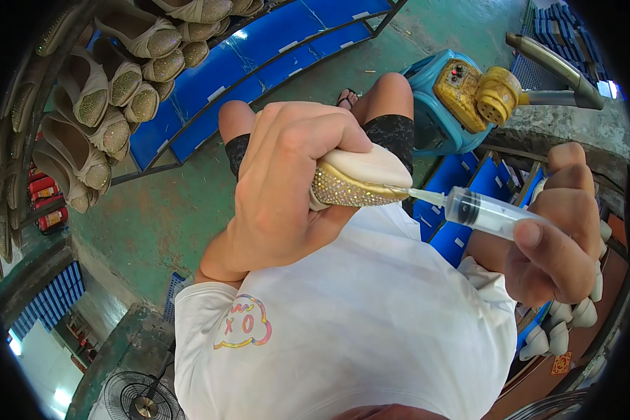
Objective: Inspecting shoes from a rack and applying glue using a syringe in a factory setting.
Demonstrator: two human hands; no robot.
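Held up in front of my chest is a pale shoe point(371, 168) with a gold edge and a band of glittering stones along its side. My left hand point(276, 175) is wrapped round it, with the fingers over the top and hiding its other end. In my right hand point(560, 238) is a clear plastic syringe point(493, 215) with a black plunger seal and a pale, narrow nozzle. The nozzle points left, and its thin tip meets the end of the shoe by the gold edge. How much liquid the barrel holds is hard to see.
Racks of glittery pale shoes point(91, 105) stand at the left beside blue shelves point(259, 52). A yellow machine point(462, 94) rests on a blue plastic stool point(434, 133), with a metal pipe point(553, 70) near it. Red fire extinguishers point(49, 203) and a fan point(143, 402) are at the left.
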